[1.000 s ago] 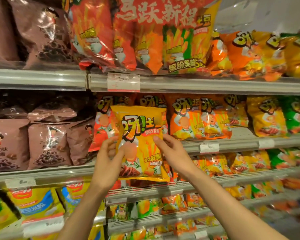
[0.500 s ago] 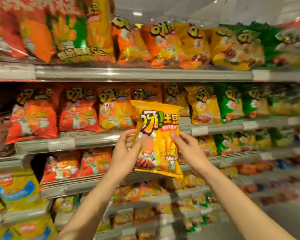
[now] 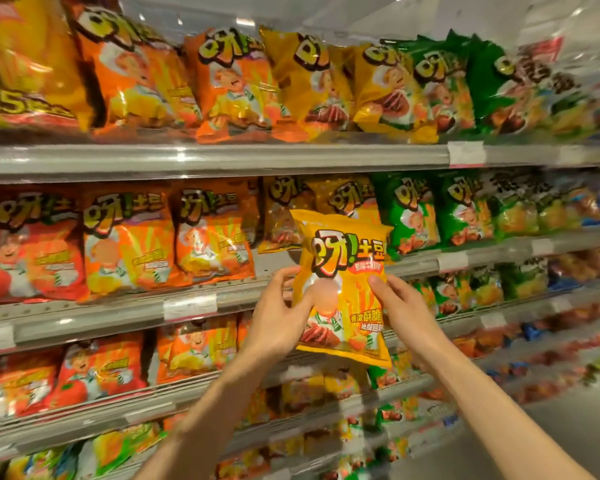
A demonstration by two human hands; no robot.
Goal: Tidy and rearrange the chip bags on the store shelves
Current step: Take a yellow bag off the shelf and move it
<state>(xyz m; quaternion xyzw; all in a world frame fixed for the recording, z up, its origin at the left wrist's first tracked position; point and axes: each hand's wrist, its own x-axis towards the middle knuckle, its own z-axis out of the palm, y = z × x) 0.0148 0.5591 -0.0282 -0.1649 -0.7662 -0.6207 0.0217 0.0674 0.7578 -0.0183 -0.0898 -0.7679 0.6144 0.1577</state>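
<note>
So the person has walked the yellow chip bag (image 3: pixel 343 289) along the aisle. A second ago it was in front of brown bags and red-orange ones; now the bags right behind the fingers are the yellow chip bags (image 3: pixel 329 206) on the second shelf (image 3: pixel 187 308), with the orange bags (image 3: pixel 129 237) off past the left hand and the green bags (image 3: pixel 409 209) just past the right. Looks like the stray has arrived at its matching flavour, so the job is probably at the "slot it back in" step.

Grip: the left hand (image 3: pixel 284 317) is curled around the bag's left edge, thumb on the front face, the other fingers tucked behind. The right hand (image 3: pixel 400 310) pinches the right edge the same way. Both hands are closed on it, and the bag hangs upright, slightly tilted, printed side facing the camera.

Room to move: the yellow row looks to have a bit of a gap in front, just above the fingertips, since its bags sit further back than the orange ones. The shelf's front lip with its price tag (image 3: pixel 452 262) is level with the bag's middle, so the bag needs to lift over that edge before going in. The top shelf (image 3: pixel 222 157) overhead leaves decent clearance. Packed neighbours either side could get nudged.
</note>
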